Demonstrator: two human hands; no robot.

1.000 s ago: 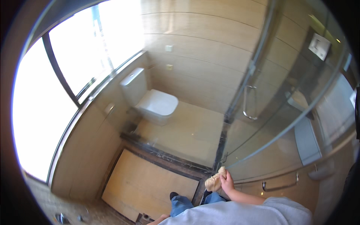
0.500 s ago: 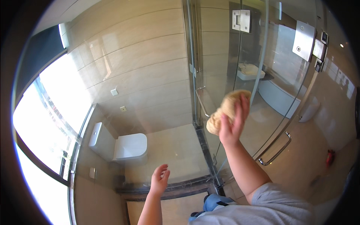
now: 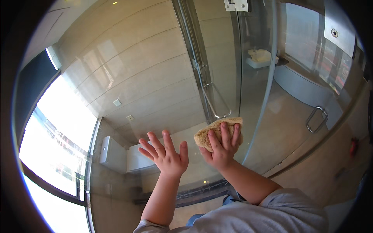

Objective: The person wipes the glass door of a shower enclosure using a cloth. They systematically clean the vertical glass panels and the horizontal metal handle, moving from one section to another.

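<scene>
My right hand [image 3: 222, 149] grips a bunched, fuzzy tan cloth [image 3: 213, 131] and holds it against or very near the clear glass panel [image 3: 256, 112]. Whether the cloth touches the glass is hard to tell. To its left, my left hand [image 3: 168, 158] is raised with its fingers spread and nothing in it, at or close to the glass. Just above the cloth is a metal door handle [image 3: 213, 101].
Beyond the glass stand a white toilet [image 3: 136, 158] and a white washbasin [image 3: 261, 58]. A bright window [image 3: 62, 128] fills the left side. At right are another metal handle [image 3: 316, 118], a large steel hinge plate [image 3: 339, 29] and a small red object [image 3: 353, 146] on the floor.
The cloth in my right hand has moved down and to the left. My left hand has risen and spread its fingers. The whole view has shifted and tilted.
</scene>
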